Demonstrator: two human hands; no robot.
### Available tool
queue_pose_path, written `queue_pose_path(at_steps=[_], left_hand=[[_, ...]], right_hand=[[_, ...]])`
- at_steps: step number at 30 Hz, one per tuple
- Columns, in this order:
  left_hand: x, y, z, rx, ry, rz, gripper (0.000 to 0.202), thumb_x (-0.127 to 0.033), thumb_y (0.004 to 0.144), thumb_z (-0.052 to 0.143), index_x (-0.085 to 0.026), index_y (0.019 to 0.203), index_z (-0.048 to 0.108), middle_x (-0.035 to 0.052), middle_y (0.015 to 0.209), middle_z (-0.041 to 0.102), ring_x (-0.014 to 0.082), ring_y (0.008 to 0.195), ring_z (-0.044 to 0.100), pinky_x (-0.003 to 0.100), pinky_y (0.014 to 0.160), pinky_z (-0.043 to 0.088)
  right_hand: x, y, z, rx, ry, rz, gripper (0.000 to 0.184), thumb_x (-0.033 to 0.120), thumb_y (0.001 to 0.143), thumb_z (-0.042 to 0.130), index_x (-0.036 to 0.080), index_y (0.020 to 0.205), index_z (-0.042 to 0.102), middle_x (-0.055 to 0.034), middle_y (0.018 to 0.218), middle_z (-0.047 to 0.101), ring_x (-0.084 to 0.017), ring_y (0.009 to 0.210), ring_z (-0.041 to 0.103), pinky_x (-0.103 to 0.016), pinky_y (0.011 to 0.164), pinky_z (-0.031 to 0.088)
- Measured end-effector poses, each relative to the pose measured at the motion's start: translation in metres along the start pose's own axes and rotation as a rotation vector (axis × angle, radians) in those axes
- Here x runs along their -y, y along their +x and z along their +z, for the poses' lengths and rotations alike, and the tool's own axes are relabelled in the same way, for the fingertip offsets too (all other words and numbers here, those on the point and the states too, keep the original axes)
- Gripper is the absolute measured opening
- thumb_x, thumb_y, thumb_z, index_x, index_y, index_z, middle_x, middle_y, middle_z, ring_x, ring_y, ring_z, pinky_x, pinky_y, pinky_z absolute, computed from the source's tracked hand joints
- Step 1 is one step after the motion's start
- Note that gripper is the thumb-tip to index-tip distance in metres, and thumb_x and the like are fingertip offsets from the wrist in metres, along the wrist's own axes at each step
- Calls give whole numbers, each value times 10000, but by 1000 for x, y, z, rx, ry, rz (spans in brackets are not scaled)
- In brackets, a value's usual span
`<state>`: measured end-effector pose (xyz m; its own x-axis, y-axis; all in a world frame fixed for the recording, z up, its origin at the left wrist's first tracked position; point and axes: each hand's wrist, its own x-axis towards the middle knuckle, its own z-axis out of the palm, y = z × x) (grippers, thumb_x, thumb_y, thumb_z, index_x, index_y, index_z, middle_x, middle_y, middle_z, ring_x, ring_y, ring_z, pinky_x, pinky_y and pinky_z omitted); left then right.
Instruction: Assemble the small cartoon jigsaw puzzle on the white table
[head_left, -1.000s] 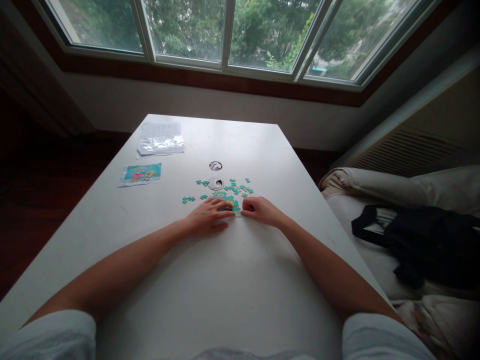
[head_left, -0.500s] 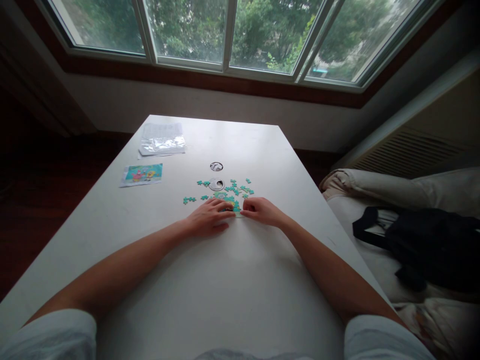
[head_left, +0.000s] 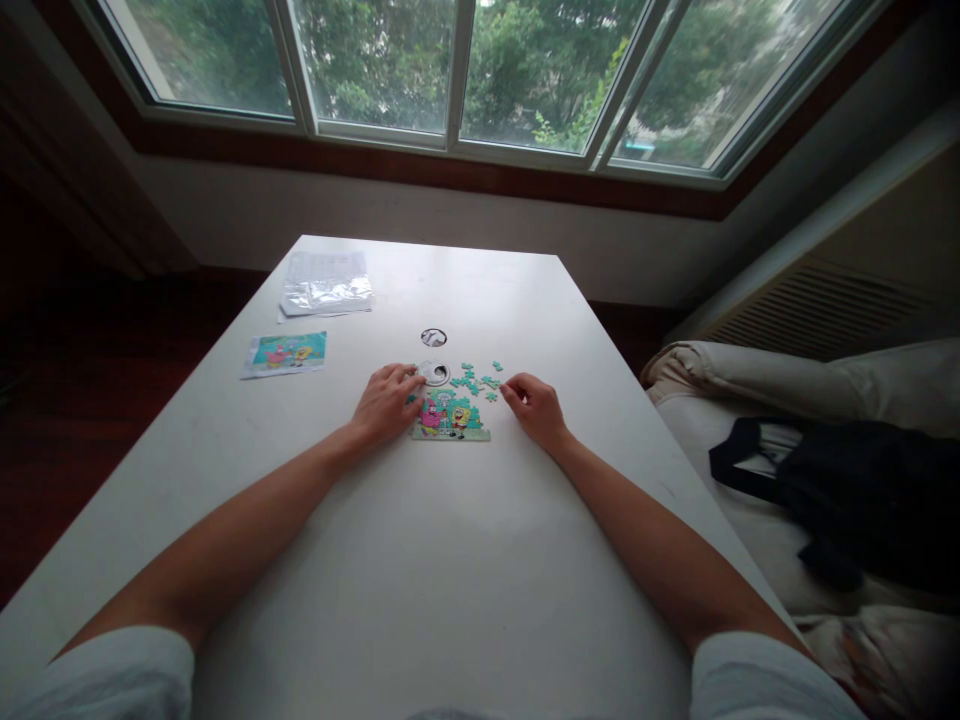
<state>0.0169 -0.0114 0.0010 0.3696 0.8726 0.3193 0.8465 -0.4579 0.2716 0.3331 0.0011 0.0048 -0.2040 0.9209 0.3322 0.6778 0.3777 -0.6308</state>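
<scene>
A partly assembled cartoon jigsaw (head_left: 450, 420) lies flat on the white table (head_left: 450, 580), uncovered between my hands. Several loose teal pieces (head_left: 474, 380) are scattered just beyond it. My left hand (head_left: 386, 402) lies on the table at the jigsaw's left edge, fingers stretched toward a round white cap (head_left: 434, 373) and covering some loose pieces. My right hand (head_left: 534, 406) rests at the jigsaw's right side with its fingers curled together, fingertips next to the outermost loose pieces; anything in them is too small to see.
A picture card (head_left: 285, 353) with the same cartoon and a clear plastic bag (head_left: 326, 286) lie at the far left. A round cable hole (head_left: 433, 337) is beyond the cap. A black bag (head_left: 847, 495) sits on light cushions to the right. Windows run along the back.
Both hands have moved apart and away from me, uncovering the assembled part. The left hand went forward over the loose pieces at the left; the right went to the right edge.
</scene>
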Motion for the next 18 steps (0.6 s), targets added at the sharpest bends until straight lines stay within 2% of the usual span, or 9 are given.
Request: queue_pose_path(at_steps=[4,12,18], left_hand=[[1,0,1,0,18,-6,389,-364,956,549,-249,1312,655,100,1418,599,295,1342,492,505,1150,397],[2,1,1,-11,4,-25,359,-363,959,546,-238,1271,671,106,1373,627,292,1310,510,505,1131,408],[0,1,1,-34,14,-61,335,-357,949,554,-256,1242,681,97,1333,629,297,1274,521,496,1096,432]], right_hand=[[-5,3,4,-17,-1,-27,203,334,953,520,208,958,679,-84,925,650,-227,884,576,-346,810,468],[-9,5,10,36,-98,-100,216,273,942,580,228,1097,725,-110,1107,648,-267,1079,574,-406,991,461],[-5,10,17,86,-191,-107,261,306,947,624,257,1176,740,-96,1076,640,-262,1051,574,-393,977,454]])
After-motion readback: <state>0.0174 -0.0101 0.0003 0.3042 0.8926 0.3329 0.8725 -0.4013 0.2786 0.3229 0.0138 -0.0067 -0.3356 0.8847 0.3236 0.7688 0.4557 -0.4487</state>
